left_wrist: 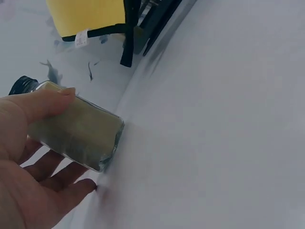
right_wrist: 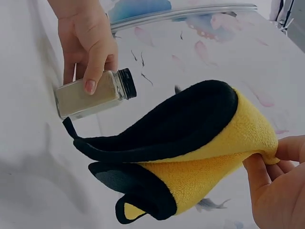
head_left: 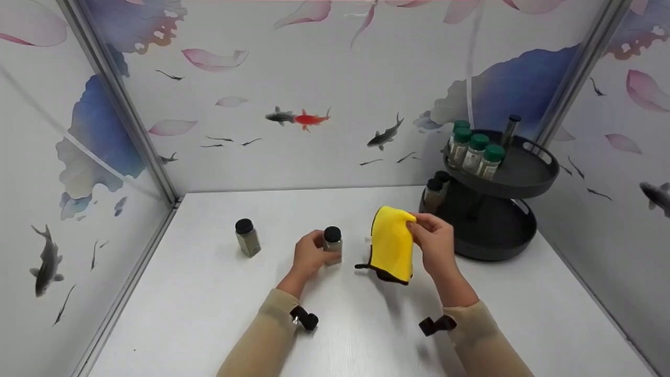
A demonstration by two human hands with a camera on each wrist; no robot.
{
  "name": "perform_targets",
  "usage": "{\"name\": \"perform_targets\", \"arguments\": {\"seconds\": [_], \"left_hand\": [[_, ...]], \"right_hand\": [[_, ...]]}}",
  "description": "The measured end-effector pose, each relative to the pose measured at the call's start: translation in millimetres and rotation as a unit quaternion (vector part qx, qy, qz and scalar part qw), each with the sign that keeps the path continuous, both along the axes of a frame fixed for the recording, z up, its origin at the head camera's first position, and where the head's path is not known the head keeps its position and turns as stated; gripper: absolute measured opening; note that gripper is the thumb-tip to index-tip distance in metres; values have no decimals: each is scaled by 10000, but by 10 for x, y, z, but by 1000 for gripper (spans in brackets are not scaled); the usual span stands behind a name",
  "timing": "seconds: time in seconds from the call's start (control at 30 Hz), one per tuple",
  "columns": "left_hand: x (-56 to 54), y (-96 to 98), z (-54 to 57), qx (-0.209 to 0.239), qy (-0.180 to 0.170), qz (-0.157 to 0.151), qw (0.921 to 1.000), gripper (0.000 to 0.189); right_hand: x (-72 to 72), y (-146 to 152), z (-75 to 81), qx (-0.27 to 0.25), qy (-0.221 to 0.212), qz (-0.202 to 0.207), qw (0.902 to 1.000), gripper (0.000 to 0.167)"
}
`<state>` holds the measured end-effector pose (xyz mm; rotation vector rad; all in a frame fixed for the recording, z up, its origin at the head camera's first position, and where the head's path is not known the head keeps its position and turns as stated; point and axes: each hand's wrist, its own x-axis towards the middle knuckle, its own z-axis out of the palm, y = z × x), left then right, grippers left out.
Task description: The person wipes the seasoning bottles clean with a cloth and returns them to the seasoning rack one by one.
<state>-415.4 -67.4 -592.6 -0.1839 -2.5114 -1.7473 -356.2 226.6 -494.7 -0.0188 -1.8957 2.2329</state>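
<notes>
My left hand (head_left: 310,255) grips a square glass spice jar (left_wrist: 78,124) by its sides, thumb in front and fingers behind. The jar has a black lid (head_left: 332,234) and holds a greyish-beige powder; it stands upright with its base close to the white table. To its right, my right hand (head_left: 435,242) pinches a folded yellow cloth (head_left: 391,241) by its upper edge. Black trim edges the cloth (right_wrist: 209,169), which hangs folded over above the table, with a small black loop and a white tag. The cloth and the jar are apart.
A second black-lidded jar (head_left: 248,238) stands on the table (head_left: 209,314) at the left. On the right is a black two-tier round rack (head_left: 497,246); green-capped jars (head_left: 475,152) and a dark-capped one occupy its top tier, black-capped jars (head_left: 433,195) its lower. Patterned panels enclose the table.
</notes>
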Motion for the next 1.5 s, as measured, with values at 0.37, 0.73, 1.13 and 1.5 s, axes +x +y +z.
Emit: {"name": "perform_targets", "arguments": {"seconds": [0.37, 0.73, 1.13, 1.5], "left_hand": [[-87, -193, 23, 271, 81, -1656, 9858, 86], [-39, -116, 56, -298, -131, -1213, 9921, 59], [6, 29, 14, -247, -23, -775, 9967, 46], [162, 152, 283, 543, 241, -989, 9933, 48]], "right_hand": [[-27, -38, -51, 85, -120, 108, 9998, 27], [-22, -64, -59, 138, -105, 246, 9995, 27], [-25, -138, -103, 309, -309, 278, 9987, 26], [8, -191, -90, 494, -315, 159, 9982, 25]]}}
